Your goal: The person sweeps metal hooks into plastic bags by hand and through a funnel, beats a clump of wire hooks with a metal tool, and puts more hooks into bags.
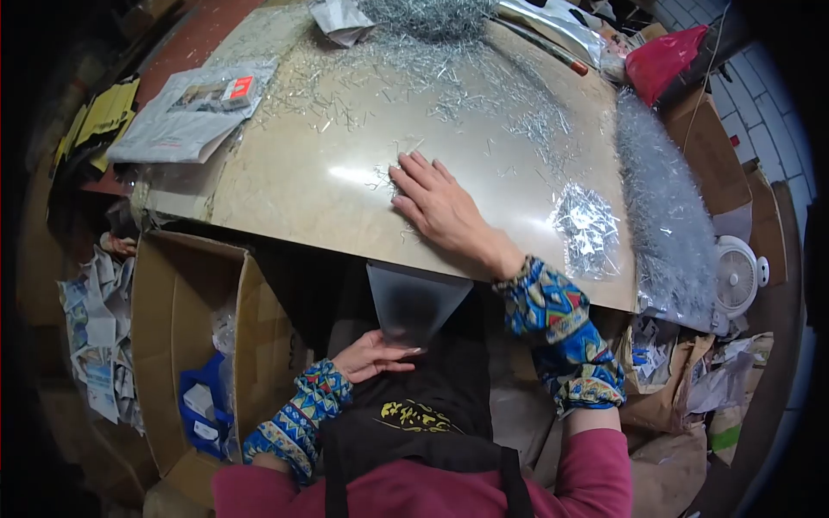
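Observation:
My right hand (445, 207) lies palm down on the pale tabletop (294, 194), fingers stretched and slightly apart. By its fingertips are a few small, thin metal pins (380, 179), perhaps nails; what lies under the palm is hidden. Below the table's front edge hangs a translucent, plastic-looking sleeve or chute (416, 302), wide at the top and narrower below. At its lower end is my left hand (376, 356), fingers extended with gaps between them. Whether these fingers touch the sleeve or only sit beneath it, I cannot tell.
More pins (449, 86) are scattered across the table's far half, with a dense heap (432, 17) behind. A clear bag of pins (585, 229) lies at the right. Printed plastic bags (194, 108) lie at the left. A cardboard box (186, 302) and a white fan (736, 276) flank the table.

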Action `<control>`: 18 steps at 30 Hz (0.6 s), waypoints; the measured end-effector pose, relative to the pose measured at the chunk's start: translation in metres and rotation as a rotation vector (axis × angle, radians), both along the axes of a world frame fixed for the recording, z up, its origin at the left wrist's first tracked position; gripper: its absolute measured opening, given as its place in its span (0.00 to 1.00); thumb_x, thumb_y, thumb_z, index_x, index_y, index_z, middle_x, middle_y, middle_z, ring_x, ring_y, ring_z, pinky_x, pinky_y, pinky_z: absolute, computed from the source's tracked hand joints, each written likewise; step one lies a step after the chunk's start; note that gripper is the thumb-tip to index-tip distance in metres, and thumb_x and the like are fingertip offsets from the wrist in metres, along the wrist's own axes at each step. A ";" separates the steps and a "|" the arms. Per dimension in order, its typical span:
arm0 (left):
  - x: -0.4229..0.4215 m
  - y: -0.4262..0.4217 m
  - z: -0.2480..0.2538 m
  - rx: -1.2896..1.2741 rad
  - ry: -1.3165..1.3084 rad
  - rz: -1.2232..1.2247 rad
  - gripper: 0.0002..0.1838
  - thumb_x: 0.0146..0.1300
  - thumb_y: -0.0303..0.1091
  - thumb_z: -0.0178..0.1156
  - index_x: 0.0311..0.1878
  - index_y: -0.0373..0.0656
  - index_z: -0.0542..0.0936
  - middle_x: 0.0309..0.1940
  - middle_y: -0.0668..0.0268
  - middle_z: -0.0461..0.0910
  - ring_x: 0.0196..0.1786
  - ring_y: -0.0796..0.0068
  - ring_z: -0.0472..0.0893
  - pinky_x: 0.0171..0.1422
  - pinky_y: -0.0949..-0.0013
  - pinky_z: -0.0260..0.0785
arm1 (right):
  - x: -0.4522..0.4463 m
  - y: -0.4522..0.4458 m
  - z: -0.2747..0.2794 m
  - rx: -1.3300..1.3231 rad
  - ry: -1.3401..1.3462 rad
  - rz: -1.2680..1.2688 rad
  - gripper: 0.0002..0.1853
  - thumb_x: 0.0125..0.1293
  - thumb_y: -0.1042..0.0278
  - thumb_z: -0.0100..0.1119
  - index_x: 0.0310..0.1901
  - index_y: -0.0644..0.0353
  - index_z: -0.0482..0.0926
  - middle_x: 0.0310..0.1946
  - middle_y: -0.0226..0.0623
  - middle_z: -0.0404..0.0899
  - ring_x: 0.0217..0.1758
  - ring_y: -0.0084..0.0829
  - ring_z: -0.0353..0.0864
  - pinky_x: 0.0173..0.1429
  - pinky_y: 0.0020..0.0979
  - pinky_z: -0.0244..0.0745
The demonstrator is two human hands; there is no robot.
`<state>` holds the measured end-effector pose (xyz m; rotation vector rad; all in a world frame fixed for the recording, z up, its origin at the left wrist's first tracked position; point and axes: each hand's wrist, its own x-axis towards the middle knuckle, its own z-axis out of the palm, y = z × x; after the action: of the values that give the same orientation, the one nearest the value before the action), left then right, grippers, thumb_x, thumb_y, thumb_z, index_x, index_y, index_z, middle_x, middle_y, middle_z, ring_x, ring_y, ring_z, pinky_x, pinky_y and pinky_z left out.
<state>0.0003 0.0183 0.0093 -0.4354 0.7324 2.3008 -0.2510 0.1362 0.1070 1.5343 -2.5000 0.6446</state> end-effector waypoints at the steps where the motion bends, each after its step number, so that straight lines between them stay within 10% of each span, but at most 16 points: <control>1: -0.001 0.000 -0.002 -0.020 -0.053 -0.007 0.21 0.67 0.20 0.58 0.63 0.31 0.71 0.60 0.49 0.76 0.65 0.57 0.76 0.65 0.61 0.76 | 0.018 0.003 0.003 -0.006 -0.045 -0.048 0.24 0.74 0.58 0.50 0.64 0.65 0.70 0.68 0.54 0.66 0.73 0.52 0.61 0.75 0.49 0.57; 8: 0.008 -0.003 -0.048 -0.233 -0.012 0.016 0.08 0.60 0.13 0.58 0.26 0.30 0.80 0.43 0.46 0.85 0.51 0.60 0.85 0.50 0.73 0.80 | 0.122 0.030 0.027 0.116 -0.049 -0.202 0.26 0.69 0.64 0.56 0.65 0.69 0.68 0.66 0.60 0.66 0.72 0.56 0.63 0.72 0.46 0.62; 18: 0.012 -0.003 -0.024 0.003 -0.001 0.013 0.16 0.63 0.16 0.59 0.55 0.33 0.77 0.52 0.57 0.82 0.55 0.68 0.82 0.63 0.67 0.76 | 0.131 0.069 0.041 -0.032 -0.326 -0.094 0.18 0.50 0.83 0.57 0.44 0.58 0.81 0.45 0.36 0.78 0.50 0.41 0.75 0.52 0.39 0.68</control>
<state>0.0128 0.0154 -0.0151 -0.4411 0.7277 2.3137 -0.1198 0.2054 0.1481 1.3866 -2.7556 0.9847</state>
